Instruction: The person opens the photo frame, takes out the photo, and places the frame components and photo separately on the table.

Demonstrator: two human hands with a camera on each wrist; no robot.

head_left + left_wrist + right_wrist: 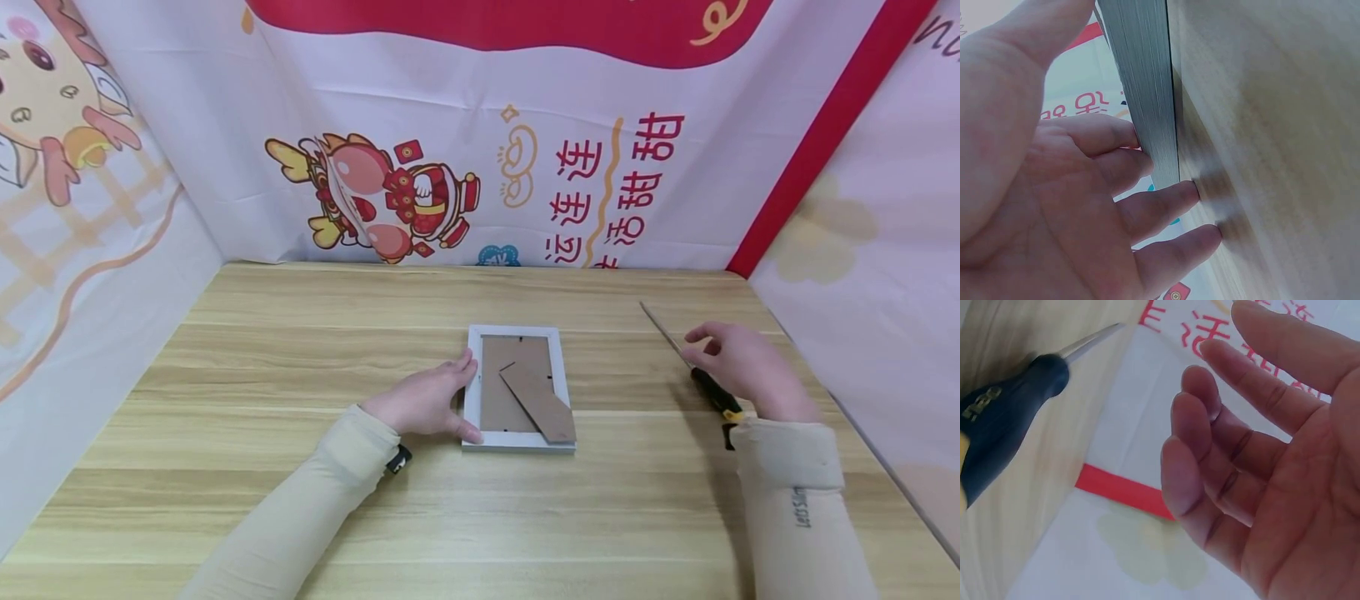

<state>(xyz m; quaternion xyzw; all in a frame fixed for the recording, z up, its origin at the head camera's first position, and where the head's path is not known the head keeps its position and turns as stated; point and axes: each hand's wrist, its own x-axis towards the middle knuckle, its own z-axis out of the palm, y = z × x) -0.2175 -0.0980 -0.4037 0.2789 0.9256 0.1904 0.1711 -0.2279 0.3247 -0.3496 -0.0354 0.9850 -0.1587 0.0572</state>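
A white picture frame (517,438) lies back side up on the table, its brown backing board (495,408) and slanted easel leg (542,403) showing. My left hand (429,400) rests along its left edge, fingers and thumb extended; in the left wrist view the fingertips meet the side of the frame (1147,81) and the tabletop. To the right lies a screwdriver (712,392) with a black and yellow handle, its long thin shaft pointing away to the upper left. Above it hovers my right hand (742,362), fingers loosely bent with nothing in them; a gap separates it from the screwdriver handle (1010,412).
The wood-grain table (300,350) is bounded at the back by a printed white curtain (450,92) with red lettering and a cartoon figure. More printed cloth hangs at the left (90,275) and right (885,317). Small dark turn clips hold the backing at the frame's inner edge.
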